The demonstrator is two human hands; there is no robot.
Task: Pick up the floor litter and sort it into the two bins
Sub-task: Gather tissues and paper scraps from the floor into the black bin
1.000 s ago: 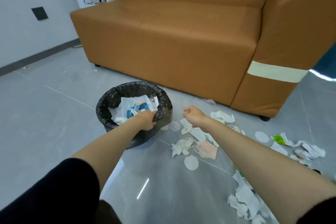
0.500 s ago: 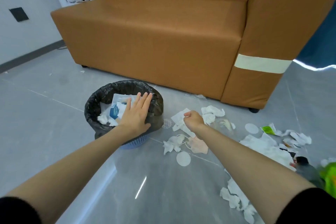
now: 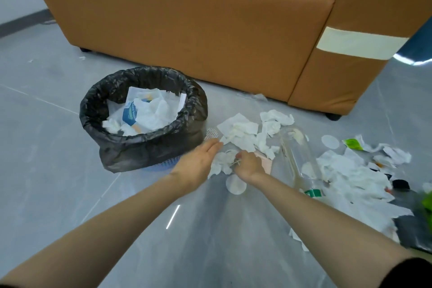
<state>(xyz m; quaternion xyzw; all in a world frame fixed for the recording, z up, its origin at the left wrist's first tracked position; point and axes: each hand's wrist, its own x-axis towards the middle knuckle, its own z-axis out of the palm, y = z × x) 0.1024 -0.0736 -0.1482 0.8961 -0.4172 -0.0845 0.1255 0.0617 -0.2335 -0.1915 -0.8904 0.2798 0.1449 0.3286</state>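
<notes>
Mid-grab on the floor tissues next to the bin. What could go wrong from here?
1. The bin is already heaped with paper, so added tissue may slide off the top.
2. The clear bottle lies just beside the right hand; a sweep could set it rolling.
3. The crumpled tissue it grips looks loose, so bits may drop.

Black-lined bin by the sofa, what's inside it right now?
The bin holds crumpled white tissues and a printed sheet with a blue logo. They fill the top; anything beneath them, and the bin's bottom, is covered.
</notes>
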